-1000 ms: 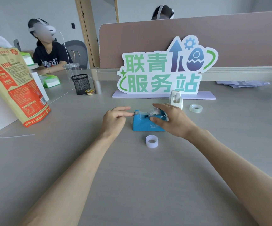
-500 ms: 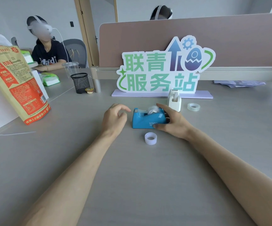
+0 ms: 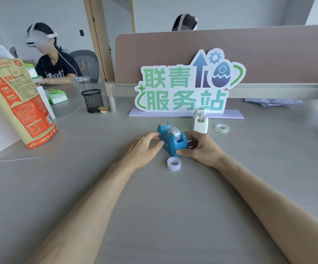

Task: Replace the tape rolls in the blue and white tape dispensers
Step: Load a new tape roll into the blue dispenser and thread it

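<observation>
Just above mid-frame, the left grip [image 3: 143, 147] pinched the cutter end and the right grip [image 3: 202, 149] clasped the rear of the tilted blue tape dispenser [image 3: 171, 144], so steadying it on the desk [image 3: 173, 206] before lifting the seated tape roll [image 3: 175, 132] straight out looked wisest.
</observation>
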{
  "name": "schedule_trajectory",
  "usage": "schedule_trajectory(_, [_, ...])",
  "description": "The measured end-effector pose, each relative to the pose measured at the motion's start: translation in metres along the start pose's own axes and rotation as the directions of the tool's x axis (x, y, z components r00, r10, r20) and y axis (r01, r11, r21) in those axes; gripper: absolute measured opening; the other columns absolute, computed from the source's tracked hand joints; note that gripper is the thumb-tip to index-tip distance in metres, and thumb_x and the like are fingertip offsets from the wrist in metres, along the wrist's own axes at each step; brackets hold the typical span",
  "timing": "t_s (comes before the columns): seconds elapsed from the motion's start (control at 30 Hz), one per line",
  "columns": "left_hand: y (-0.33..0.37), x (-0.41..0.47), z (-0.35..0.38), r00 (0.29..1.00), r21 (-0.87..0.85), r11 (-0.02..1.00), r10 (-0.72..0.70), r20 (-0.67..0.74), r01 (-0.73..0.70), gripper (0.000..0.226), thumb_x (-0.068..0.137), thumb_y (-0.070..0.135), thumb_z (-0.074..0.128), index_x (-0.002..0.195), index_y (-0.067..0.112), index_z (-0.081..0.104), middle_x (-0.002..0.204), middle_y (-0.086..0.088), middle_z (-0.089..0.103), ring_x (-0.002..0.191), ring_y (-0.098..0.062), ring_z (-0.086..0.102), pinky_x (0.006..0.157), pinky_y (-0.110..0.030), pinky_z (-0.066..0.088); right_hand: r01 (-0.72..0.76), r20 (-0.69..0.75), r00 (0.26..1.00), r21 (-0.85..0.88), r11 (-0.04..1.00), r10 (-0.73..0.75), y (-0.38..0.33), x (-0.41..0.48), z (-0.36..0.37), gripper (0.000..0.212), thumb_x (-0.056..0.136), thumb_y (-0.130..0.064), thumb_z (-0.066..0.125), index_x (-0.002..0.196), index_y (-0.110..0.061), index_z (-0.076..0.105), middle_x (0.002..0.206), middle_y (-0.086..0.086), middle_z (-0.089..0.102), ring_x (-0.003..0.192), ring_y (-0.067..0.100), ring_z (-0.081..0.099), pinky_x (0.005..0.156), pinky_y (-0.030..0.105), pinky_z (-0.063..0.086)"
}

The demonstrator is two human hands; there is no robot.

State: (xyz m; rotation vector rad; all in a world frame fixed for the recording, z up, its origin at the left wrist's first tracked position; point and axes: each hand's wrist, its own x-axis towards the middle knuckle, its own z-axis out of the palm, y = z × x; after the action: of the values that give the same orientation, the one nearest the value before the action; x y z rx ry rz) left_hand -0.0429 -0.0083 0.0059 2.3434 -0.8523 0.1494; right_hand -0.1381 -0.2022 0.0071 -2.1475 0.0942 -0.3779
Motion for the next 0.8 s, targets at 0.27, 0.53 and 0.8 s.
schedule_trajectory(0.27, [-0.007,0.0,0.001,0.977,-0.034,0.998,-0.041,0.208,0.05,0.075,0.072,0.069,0.064,0.136,0.034,0.046,0.126,0.002,0.045,0.128,-0.012,0.039,0.101,-0.03,0.037,0.001,0.042,0.999,0.022,1.0,-0.002,0.009,0.009,0.001,0.047,0.074,-0.009,0.08,0.114,-0.012,0.055,0.105,0.005,0.073,0.092,0.023,0.068,0.089,0.041,0.055])
schedule_trajectory(0.53, [-0.014,0.027,0.012,0.995,0.025,1.0,0.006,0.101,-0.008,0.043,0.088,0.051,0.057,0.117,0.02,0.061,0.106,-0.006,0.066,0.109,-0.026,0.055,0.086,-0.038,0.048,0.035,-0.032,0.999,-0.047,0.998,-0.037,0.006,0.035,0.017,0.047,0.078,-0.014,0.077,0.12,-0.013,0.055,0.117,0.004,0.069,0.085,0.014,0.065,0.081,0.023,0.054])
schedule_trajectory(0.8, [-0.021,0.079,0.025,0.996,0.206,0.977,-0.073,0.054,0.06,0.038,0.097,0.044,0.045,0.107,0.009,0.056,0.114,-0.013,0.061,0.113,-0.031,0.05,0.087,-0.04,0.043,-0.009,-0.09,0.996,-0.191,0.982,-0.008,0.014,0.091,0.027,0.056,0.082,-0.024,0.072,0.132,-0.013,0.049,0.13,0.004,0.062,0.097,0.015,0.063,0.09,0.027,0.049])
